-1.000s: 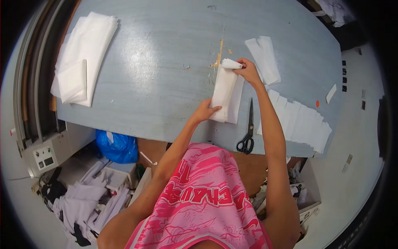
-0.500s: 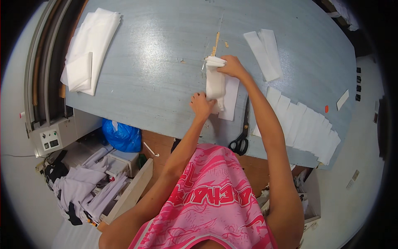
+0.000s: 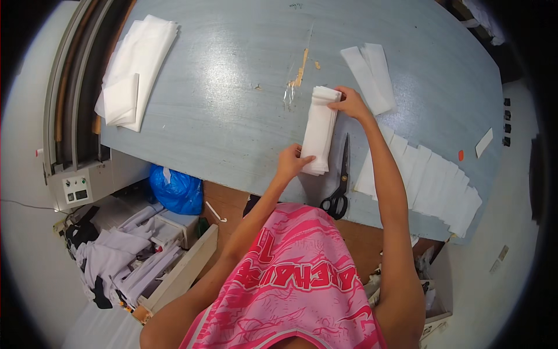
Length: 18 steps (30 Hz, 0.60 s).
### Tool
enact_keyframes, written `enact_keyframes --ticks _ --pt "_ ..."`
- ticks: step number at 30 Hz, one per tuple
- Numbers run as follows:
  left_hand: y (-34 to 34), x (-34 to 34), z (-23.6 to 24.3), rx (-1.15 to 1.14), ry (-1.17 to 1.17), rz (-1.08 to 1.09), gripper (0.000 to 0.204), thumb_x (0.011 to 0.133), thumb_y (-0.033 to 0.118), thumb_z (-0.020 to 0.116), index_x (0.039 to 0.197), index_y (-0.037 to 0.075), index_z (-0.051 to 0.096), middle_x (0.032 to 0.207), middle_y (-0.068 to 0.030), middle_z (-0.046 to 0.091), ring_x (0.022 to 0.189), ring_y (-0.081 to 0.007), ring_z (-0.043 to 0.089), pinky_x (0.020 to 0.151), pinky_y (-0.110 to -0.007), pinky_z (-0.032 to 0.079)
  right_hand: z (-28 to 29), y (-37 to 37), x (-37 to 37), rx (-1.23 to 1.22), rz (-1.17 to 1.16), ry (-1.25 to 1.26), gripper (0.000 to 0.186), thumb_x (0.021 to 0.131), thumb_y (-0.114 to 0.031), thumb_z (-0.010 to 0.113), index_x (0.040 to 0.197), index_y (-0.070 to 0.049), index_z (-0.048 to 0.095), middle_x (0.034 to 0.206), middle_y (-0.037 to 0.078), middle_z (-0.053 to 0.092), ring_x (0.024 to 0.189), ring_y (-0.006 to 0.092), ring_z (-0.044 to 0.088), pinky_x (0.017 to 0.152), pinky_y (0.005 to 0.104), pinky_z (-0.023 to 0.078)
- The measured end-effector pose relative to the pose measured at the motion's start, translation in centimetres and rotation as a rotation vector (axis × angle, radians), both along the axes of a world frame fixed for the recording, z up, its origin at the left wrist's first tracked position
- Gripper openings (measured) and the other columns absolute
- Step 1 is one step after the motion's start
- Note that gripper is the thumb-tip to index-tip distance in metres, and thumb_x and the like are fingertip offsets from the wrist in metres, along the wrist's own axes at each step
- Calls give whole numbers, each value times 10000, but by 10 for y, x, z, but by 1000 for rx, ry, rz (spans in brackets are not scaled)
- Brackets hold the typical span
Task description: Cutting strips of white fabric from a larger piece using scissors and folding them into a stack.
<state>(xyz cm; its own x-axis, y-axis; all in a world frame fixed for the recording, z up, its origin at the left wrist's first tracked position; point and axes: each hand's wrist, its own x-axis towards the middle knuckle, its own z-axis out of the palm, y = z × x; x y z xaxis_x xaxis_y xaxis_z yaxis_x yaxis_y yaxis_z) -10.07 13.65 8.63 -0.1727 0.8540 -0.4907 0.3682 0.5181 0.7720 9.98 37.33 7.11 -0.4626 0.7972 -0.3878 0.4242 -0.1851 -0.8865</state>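
Both bare arms reached up toward 12 o'clock, the left hand (image 3: 292, 161) with fingers curled at about 6 o'clock of the right hand (image 3: 350, 103), which sat palm-down, wrist bent, fingers pinched together.
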Motion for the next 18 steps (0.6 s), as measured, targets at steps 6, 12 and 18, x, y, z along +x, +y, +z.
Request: enact_keyframes --ticks 6,12,18 --pt "-4 29 -18 -12 410 136 544 773 437 862 1051 7 679 962 -184 747 874 -369 715 779 -470 547 -31 -17 -8 417 -122 -250 708 639 -330 916 1245 -53 677 1200 178 669 1110 349 645 957 437 538" --pt "-5 80 -20 49 805 60 541 784 412 840 1107 20 650 1054 -197 728 955 -408 694 810 -507 515 -20 -22 -17 606 89 -470 399 686 -217 868 1012 -61 700 1125 201 690 1002 429 664 863 446 550" --pt "21 48 -32 18 160 111 450 791 249 861 1093 1 638 1072 -171 737 900 -407 709 786 -484 545 9 5 -7 206 -18 -21 311 736 -37 826 1008 -44 674 961 75 730 891 226 713 824 340 556"
